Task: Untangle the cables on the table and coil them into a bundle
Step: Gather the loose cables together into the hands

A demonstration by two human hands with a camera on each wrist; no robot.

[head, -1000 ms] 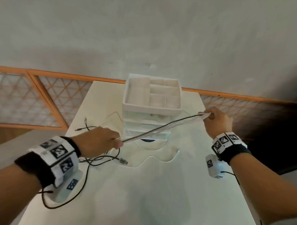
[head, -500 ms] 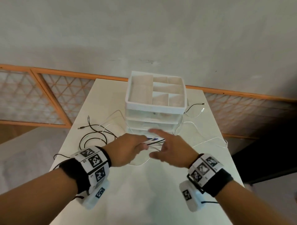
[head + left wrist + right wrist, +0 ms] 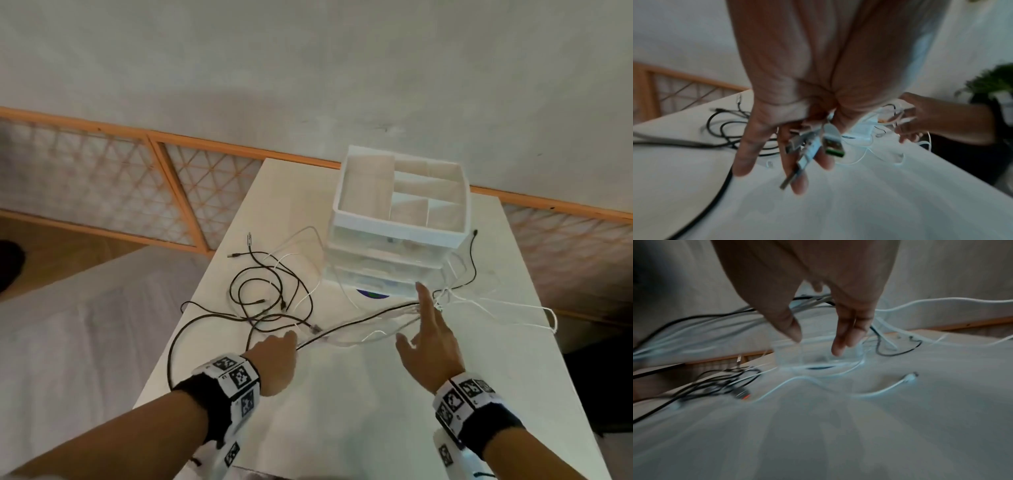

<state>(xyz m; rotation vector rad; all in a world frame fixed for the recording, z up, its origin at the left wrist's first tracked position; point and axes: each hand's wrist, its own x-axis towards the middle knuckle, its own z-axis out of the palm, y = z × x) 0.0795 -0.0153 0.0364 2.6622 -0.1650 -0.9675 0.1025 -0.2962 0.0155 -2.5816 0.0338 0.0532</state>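
White table [image 3: 359, 411], two hands, tangled cables [image 3: 270, 294]

A white drawer organiser [image 3: 399, 236] stands on the table [image 3: 342, 411]; a potted plant [image 3: 990, 84] sits beyond.

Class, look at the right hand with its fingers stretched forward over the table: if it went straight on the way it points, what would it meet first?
Probably the drawer organiser. The right hand points its fingertips at the organiser's lowest drawer, just past the cables strung under the fingers. Depth is unclear, so it may brush those cables first.
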